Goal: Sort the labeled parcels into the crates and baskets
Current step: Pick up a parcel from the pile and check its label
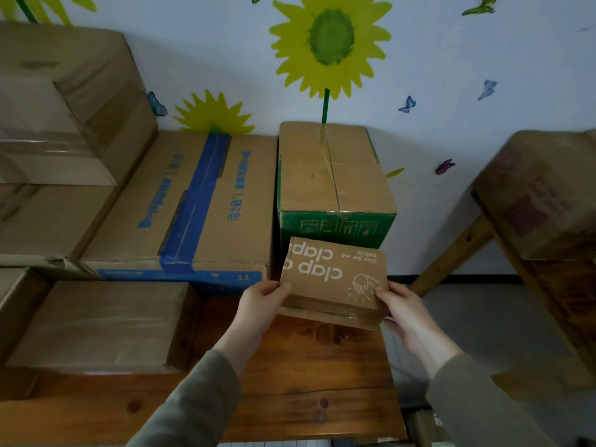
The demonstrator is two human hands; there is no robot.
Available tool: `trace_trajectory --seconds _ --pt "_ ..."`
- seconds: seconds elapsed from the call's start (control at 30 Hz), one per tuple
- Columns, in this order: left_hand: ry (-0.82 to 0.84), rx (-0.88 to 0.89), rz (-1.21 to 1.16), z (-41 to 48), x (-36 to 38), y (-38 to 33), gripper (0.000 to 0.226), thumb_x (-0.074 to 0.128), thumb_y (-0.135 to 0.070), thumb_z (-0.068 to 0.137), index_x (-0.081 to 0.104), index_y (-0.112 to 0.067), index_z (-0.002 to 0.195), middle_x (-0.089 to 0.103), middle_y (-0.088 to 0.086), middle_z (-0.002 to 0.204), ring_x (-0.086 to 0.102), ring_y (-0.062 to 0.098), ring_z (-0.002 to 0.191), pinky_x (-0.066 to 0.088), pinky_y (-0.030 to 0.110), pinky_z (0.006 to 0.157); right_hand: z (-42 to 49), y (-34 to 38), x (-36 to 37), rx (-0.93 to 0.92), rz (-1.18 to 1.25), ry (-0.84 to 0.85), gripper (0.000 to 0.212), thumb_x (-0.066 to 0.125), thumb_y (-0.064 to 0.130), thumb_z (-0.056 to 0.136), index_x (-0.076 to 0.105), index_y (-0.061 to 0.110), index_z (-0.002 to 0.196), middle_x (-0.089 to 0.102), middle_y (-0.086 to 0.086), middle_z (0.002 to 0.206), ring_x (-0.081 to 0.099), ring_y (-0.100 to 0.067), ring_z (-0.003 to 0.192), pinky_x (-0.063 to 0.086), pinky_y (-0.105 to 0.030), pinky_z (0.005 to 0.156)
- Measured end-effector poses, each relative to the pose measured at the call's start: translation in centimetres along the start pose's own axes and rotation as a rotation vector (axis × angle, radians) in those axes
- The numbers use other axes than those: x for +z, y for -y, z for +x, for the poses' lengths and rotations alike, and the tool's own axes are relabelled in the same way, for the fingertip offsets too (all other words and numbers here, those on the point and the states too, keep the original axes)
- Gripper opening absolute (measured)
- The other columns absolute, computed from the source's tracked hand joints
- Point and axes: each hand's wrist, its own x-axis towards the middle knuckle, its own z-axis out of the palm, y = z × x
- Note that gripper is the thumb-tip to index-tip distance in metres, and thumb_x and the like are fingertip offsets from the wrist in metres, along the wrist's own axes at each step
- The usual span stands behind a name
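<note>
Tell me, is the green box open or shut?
Shut. The green box has flat top flaps, taped along the seam.

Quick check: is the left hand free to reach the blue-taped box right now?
Probably not yet: the left hand grips the clap parcel with the right hand; otherwise the way to the blue-taped box looks free.

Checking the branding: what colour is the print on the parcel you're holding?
White, on the brown parcel; the head view shows it best.
</note>
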Motion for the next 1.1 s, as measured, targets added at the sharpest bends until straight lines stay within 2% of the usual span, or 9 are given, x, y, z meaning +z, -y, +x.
trace_trajectory --seconds 0.07,0.17,0.3,0.4,0.6,0.77,0.93,1.03,1.1 --pt "0.002 0.039 0.044 -0.9 -1.0 -1.1 0.034 0.056 -0.03 0.093 0.06 -0.012 0.122 0.063 0.003 0.109 0.058 0.02 0.104 0.047 0.035 0.093 -1.0 0.8 -0.8 -0.041 -0.015 0.0 0.036 0.05 0.02 0.098 0.05 0.017 0.133 0.06 -0.001 0.111 0.054 -0.02 0.104 0.039 -0.033 0.091" --pt "-0.003 0.116 0.071 -2.1 -2.3 -3.2 0.025 0.056 -0.031 0.093 0.063 -0.014 0.11 0.064 0.002 0.1 0.06 0.02 0.098 0.049 0.037 0.086 -2.5 2.7 -1.0 -0.096 0.001 0.037 0.031 0.051 0.02 0.097 0.054 0.019 0.128 0.063 0.0 0.107 0.056 -0.021 0.105 0.041 -0.035 0.094" --pt "-0.037 0.167 -0.011 -4.0 -4.5 -6.1 0.025 0.056 -0.032 0.093 0.057 -0.016 0.112 0.06 0.0 0.1 0.058 0.017 0.097 0.05 0.035 0.086 -4.7 5.9 -0.5 -0.217 0.02 0.098 0.024 0.05 0.019 0.097 0.056 0.02 0.12 0.064 0.003 0.1 0.059 -0.011 0.091 0.044 -0.024 0.07" --pt "-0.052 0.247 -0.021 -5.3 -6.1 -7.5 0.029 0.054 -0.033 0.093 0.056 -0.016 0.117 0.061 0.001 0.104 0.059 0.015 0.095 0.051 0.03 0.077 -5.9 7.8 0.3 -0.303 0.021 0.115 0.027 0.051 0.02 0.097 0.055 0.02 0.124 0.063 0.006 0.101 0.058 -0.006 0.088 0.042 -0.02 0.064" --pt "-0.118 0.373 0.005 -8.0 -9.0 -9.0 0.022 0.053 -0.037 0.092 0.06 -0.022 0.107 0.063 -0.002 0.098 0.059 0.012 0.092 0.049 0.027 0.075 -7.9 10.6 2.3 -0.436 0.002 0.159 0.033 0.054 0.022 0.095 0.054 0.019 0.127 0.063 0.002 0.113 0.059 -0.014 0.102 0.048 -0.035 0.092" --pt "-0.179 0.443 -0.004 -9.2 -10.8 -9.5 0.022 0.058 -0.036 0.09 0.065 -0.017 0.097 0.067 0.005 0.095 0.063 0.022 0.091 0.049 0.032 0.074 -9.0 12.3 3.6 -0.467 0.025 0.219 0.027 0.057 0.016 0.093 0.054 0.02 0.119 0.063 0.002 0.107 0.061 -0.016 0.1 0.049 -0.037 0.093" --pt "-0.227 0.461 -0.041 -9.3 -12.0 -10.3 0.017 0.062 -0.021 0.089 0.06 -0.011 0.103 0.067 0.003 0.093 0.064 0.016 0.083 0.05 0.027 0.07 -9.6 13.6 4.4 -0.493 0.016 0.246 0.044 0.062 0.009 0.085 0.05 0.014 0.127 0.063 -0.005 0.109 0.061 -0.021 0.101 0.049 -0.043 0.094" --pt "-0.182 0.529 -0.099 -9.8 -12.1 -10.6 0.035 0.057 -0.006 0.091 0.047 -0.031 0.113 0.066 -0.013 0.09 0.064 0.004 0.083 0.051 0.022 0.074 -10.2 14.2 4.8 -0.562 -0.03 0.288 0.054 0.063 0.006 0.083 0.045 0.024 0.131 0.062 -0.002 0.111 0.06 -0.019 0.104 0.05 -0.036 0.086" --pt "-0.167 0.571 -0.109 -10.0 -12.2 -10.5 0.046 0.055 0.0 0.09 0.044 -0.038 0.113 0.068 -0.021 0.079 0.065 -0.005 0.075 0.052 0.014 0.066 -10.7 14.5 4.9 -0.601 -0.056 0.309 0.053 0.061 0.003 0.084 0.047 0.028 0.128 0.064 0.001 0.109 0.06 -0.016 0.103 0.048 -0.029 0.077"
